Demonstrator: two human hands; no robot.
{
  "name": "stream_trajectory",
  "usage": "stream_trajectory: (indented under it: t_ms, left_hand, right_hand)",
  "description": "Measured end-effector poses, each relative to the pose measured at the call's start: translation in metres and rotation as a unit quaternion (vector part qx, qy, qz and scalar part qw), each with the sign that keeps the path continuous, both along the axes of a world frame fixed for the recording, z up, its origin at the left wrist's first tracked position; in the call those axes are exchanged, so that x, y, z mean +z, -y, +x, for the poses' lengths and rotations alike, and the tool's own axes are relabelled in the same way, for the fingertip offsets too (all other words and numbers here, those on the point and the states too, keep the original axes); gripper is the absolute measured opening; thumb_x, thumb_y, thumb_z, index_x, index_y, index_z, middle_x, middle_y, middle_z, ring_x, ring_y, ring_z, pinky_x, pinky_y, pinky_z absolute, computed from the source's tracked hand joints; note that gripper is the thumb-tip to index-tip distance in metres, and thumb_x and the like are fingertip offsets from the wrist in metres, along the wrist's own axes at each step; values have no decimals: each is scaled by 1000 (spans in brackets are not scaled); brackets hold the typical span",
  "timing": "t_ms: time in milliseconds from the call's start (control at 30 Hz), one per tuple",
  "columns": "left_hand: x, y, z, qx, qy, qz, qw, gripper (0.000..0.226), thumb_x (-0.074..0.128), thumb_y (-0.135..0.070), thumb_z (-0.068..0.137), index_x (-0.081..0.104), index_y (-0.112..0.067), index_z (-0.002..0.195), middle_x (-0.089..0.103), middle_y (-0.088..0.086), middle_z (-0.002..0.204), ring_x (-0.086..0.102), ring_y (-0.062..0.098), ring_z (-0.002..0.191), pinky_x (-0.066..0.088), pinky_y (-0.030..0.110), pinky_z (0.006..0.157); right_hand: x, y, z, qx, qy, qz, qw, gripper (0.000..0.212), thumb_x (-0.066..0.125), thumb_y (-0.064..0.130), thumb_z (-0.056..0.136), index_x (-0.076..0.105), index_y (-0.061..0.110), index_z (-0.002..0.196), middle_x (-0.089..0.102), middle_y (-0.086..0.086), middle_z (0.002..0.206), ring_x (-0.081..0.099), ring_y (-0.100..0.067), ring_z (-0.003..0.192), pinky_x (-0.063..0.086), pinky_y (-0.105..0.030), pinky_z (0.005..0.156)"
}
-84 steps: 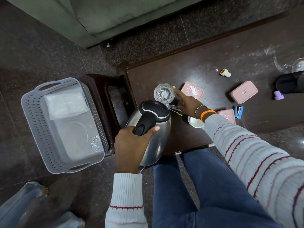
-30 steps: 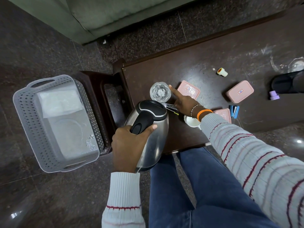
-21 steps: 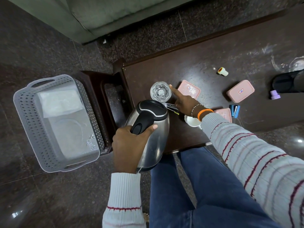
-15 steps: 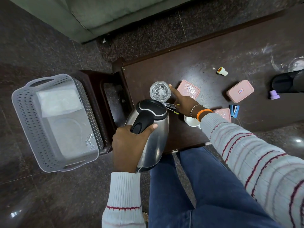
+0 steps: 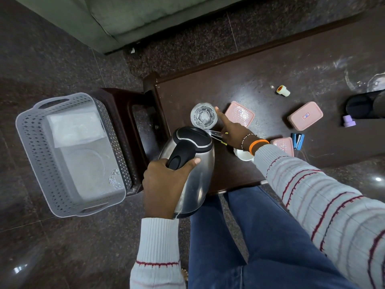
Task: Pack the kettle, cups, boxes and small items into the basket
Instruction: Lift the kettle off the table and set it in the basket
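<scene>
A dark brown table (image 5: pixel 270 65) fills the upper right of the frame, over a dark speckled stone floor (image 5: pixel 52 59), with a grey-green sofa (image 5: pixel 135 15) along the top edge. At the left, a grey perforated basket (image 5: pixel 31 147) sits on a dark stool (image 5: pixel 125 113); inside it lie a white folded packet (image 5: pixel 75 128) and what looks like a clear lid (hard to make out). The left hand (image 5: pixel 164 184) is wrapped tight round the black handle of the steel kettle (image 5: pixel 193 170), held at the table's near left corner, centre frame. The right hand (image 5: pixel 231 132) points its forefinger against the rim of a glass cup (image 5: pixel 203 116), other fingers curled. Pink boxes (image 5: pixel 305 115) lie shut on the table, beside a blue stapler (image 5: pixel 298 141), a purple cap (image 5: pixel 349 120) and a small white cup (image 5: pixel 243 156) under the wrist.
</scene>
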State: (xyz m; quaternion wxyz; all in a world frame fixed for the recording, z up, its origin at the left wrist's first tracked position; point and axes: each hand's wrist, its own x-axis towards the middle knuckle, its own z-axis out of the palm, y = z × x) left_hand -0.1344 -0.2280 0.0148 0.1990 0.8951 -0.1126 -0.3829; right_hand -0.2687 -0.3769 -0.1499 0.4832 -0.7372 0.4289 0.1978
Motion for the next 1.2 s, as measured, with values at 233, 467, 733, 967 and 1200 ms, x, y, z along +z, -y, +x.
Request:
stream_trajectory:
  t_ms: [233, 467, 733, 967, 1200]
  left_hand:
    - [1, 0, 1, -1, 2, -3, 1000, 51, 76, -62, 48, 49, -19, 47, 50, -7, 46, 53, 18, 51, 37, 23, 53]
    - [2, 1, 1, -5, 9, -8, 1000, 54, 77, -60, 50, 42, -21, 40, 43, -11, 33, 44, 11, 43, 32, 20, 47]
    - [3, 3, 0, -9, 4, -7, 1000, 52, 76, -62, 50, 46, -20, 43, 46, -10, 39, 49, 14, 47, 35, 21, 51]
    - [4, 3, 1, -14, 2, -7, 1000, 47, 76, -62, 49, 50, -24, 38, 39, -8, 31, 42, 15, 44, 32, 22, 50]
    - [10, 6, 1, -5, 12, -2, 1000, 53, 75, -64, 46, 46, -21, 38, 36, 3, 41, 62, 38, 70, 50, 40, 58]
  right_hand:
    - [1, 0, 1, 1, 2, -1, 1000, 84, 45, 2, 84, -4, 29, 147, 69, -23, 99, 63, -41, 91, 50, -44, 88]
    - [2, 0, 1, 3, 1, 4, 1000, 84, 46, 3, 84, -4, 30, 147, 68, -24, 101, 63, -41, 91, 51, -45, 89]
    - [3, 0, 1, 4, -6, 4, 1000, 84, 45, 4, 85, -5, 31, 147, 67, -25, 103, 62, -41, 93, 50, -47, 90]
    - [2, 1, 1, 6, -11, 7, 1000, 84, 44, 2, 85, -6, 32, 146, 67, -26, 102, 62, -42, 91, 50, -49, 89]
    - [2, 2, 1, 11, -15, 4, 1000, 84, 46, 4, 86, -6, 33, 146, 67, -25, 104, 63, -41, 93, 50, -48, 91]
